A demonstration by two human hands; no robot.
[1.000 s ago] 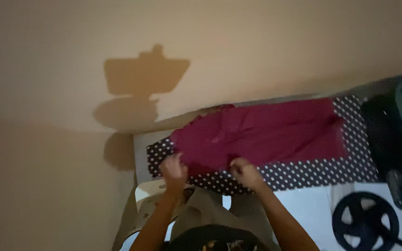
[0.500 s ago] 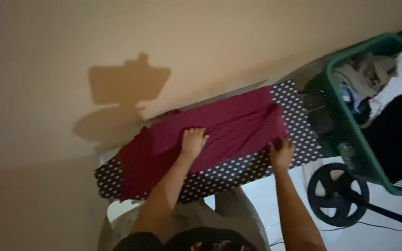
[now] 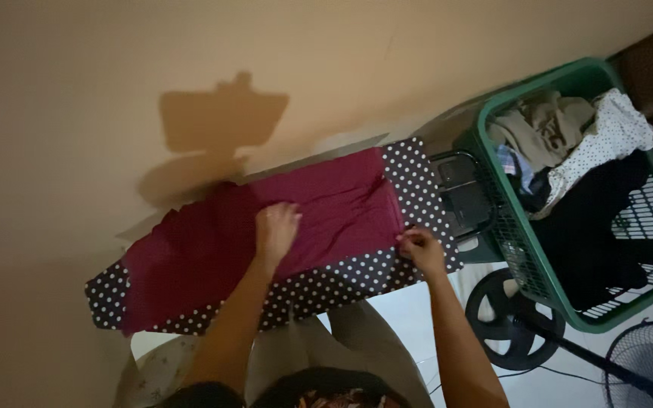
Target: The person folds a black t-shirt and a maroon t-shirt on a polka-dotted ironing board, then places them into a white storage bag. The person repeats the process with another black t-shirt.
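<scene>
Beige wall (image 3: 326,68) fills the top and left, with a boxy shadow (image 3: 221,121) cast on it, dim light throughout. Ironing board (image 3: 425,189) with a dark white-dotted cover runs diagonally along the wall, left end low, right end higher. Magenta garment (image 3: 190,257) lies spread flat along the board, covers most of it from near the left end to short of the right end; dotted cover shows along the near edge and at both ends. Left hand (image 3: 276,230) rests palm down on the garment about mid-board, fingers curled loosely, flat on the cloth, not clamped on anything. Right hand (image 3: 421,249) sits at the garment's right near corner, close to the board's near edge, fingertips pinched together on the cloth edge (image 3: 400,236). Both forearms reach up from the bottom of the view. Black metal rest (image 3: 466,196) sits at the board's right end. Green laundry basket (image 3: 549,279) stands just right of the board, holds mixed clothes: beige, white dotted, black. Black round fan base (image 3: 508,321) on the pale floor (image 3: 568,378) below the basket, fan grille (image 3: 648,363) at the bottom right corner.
</scene>
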